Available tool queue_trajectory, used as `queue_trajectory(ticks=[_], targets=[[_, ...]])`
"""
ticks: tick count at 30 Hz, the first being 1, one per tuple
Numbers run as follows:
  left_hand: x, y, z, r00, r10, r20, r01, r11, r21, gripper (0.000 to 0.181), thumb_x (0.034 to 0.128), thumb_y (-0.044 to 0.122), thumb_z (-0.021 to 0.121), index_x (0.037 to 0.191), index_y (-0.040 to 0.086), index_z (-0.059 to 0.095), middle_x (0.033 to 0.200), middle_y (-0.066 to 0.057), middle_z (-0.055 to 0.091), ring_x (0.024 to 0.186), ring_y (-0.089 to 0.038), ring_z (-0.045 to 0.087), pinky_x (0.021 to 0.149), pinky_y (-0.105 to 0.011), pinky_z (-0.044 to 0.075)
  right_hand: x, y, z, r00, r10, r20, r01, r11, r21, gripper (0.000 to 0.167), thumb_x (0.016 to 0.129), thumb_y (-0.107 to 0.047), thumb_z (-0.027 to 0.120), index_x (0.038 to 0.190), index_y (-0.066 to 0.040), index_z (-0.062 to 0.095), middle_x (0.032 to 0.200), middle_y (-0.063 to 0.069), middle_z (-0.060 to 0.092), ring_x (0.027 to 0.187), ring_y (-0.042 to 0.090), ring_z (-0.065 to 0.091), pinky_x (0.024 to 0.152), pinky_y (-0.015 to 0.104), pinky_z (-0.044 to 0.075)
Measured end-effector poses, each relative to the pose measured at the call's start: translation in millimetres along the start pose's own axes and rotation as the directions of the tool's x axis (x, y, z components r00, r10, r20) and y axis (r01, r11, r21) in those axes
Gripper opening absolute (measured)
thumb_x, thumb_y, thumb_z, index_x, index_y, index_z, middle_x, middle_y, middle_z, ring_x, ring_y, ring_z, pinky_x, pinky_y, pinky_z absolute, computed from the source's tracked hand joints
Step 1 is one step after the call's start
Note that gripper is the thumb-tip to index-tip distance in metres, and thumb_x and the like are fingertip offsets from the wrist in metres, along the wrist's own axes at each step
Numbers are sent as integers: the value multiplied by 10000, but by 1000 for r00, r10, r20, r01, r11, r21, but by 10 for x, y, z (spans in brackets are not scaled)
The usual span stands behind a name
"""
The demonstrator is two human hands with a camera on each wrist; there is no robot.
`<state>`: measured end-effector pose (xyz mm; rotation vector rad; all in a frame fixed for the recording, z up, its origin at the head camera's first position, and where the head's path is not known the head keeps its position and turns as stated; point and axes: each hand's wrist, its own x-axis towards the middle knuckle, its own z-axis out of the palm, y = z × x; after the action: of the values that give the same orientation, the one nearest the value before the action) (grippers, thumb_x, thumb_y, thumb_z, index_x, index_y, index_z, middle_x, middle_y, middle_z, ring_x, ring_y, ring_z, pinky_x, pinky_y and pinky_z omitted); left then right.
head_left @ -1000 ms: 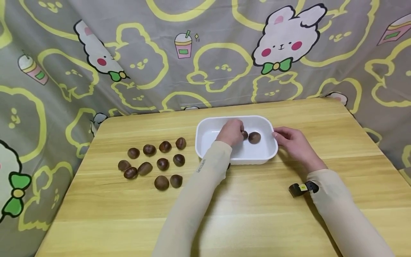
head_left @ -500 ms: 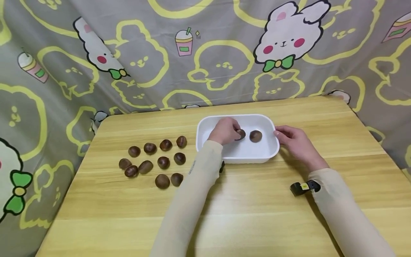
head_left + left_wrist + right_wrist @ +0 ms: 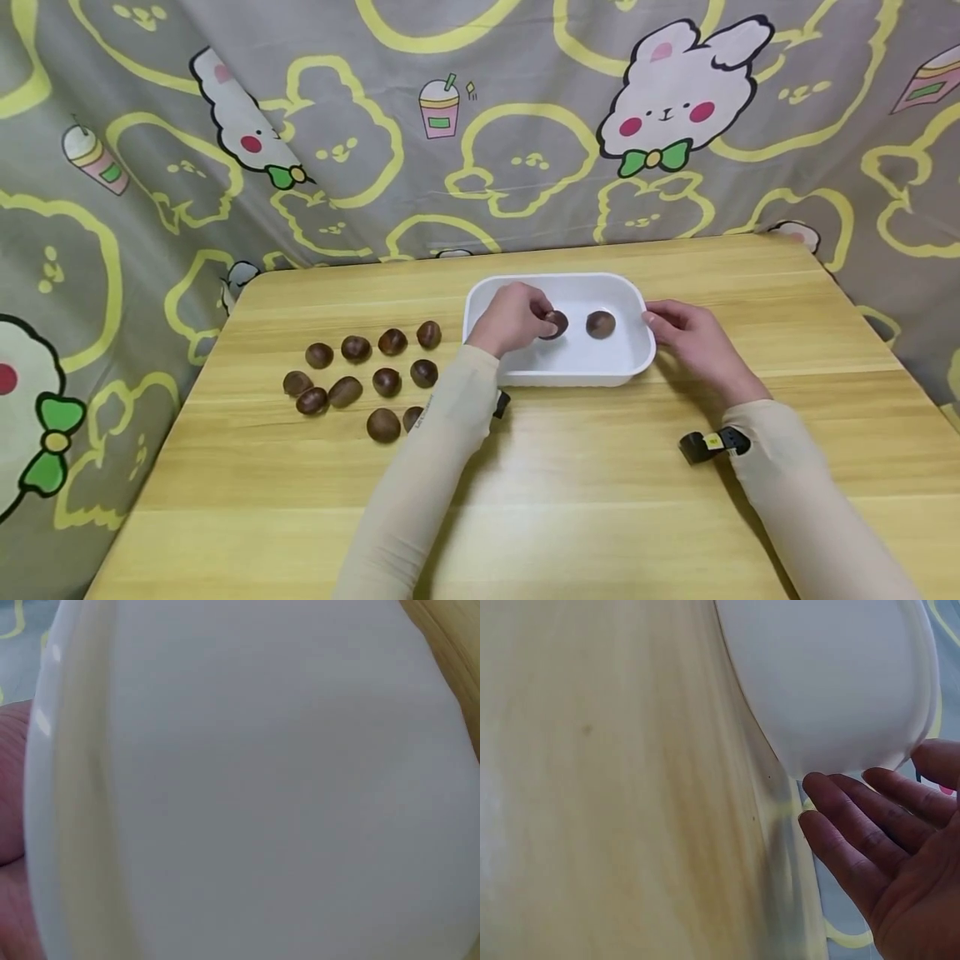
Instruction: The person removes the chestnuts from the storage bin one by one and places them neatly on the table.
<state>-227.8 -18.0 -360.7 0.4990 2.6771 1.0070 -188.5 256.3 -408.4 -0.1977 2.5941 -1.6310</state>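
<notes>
Inside a white plastic tray (image 3: 570, 379), my left hand (image 3: 513, 318) pinches a brown chestnut (image 3: 556, 324) between thumb and fingers. A second chestnut (image 3: 600, 324) lies to its right on the tray floor. My right hand (image 3: 693, 342) holds the tray's right end, thumb at the rim and fingertips against the outer wall. The right wrist view shows those fingers (image 3: 847, 825) spread slightly at the tray's end. In the left wrist view, the tray wall (image 3: 285, 780) covers most of the picture and hides the held chestnut.
Several loose chestnuts (image 3: 386, 382) lie in uneven rows on the wooden table (image 3: 585, 500), left of the tray. My left sleeve (image 3: 450, 417) partly covers one of them. A patterned curtain (image 3: 525, 133) hangs behind the table.
My left hand has moved left within the tray, and the pinched chestnut with it, widening the gap to the other chestnut. My right hand stays at the tray's right end.
</notes>
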Motion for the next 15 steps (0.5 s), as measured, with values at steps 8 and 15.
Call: queue_trajectory(ticks=[8, 15], targets=[[-49, -37, -36, 1000, -12, 15, 12, 1000, 10, 125, 860, 138, 772, 963, 76, 738, 865, 9, 676, 823, -133, 606, 755, -246, 477, -4, 0, -5, 1000, 9, -5, -9, 1000, -3, 494, 1035, -285, 521, 1325, 116, 519, 1233, 295, 582, 905, 27, 633, 774, 176, 524], [-98, -52, -96, 1000, 21, -22, -22, 998, -56, 145, 840, 147, 792, 962, 84, 746, 844, 17, 684, 810, -115, 616, 713, -235, 478, 17, 11, -16, 1000, 2, 9, -2, 1000, 4, 495, 1041, -264, 510, 1334, 135, 497, 1243, 318, 569, 901, 28, 636, 772, 175, 523]])
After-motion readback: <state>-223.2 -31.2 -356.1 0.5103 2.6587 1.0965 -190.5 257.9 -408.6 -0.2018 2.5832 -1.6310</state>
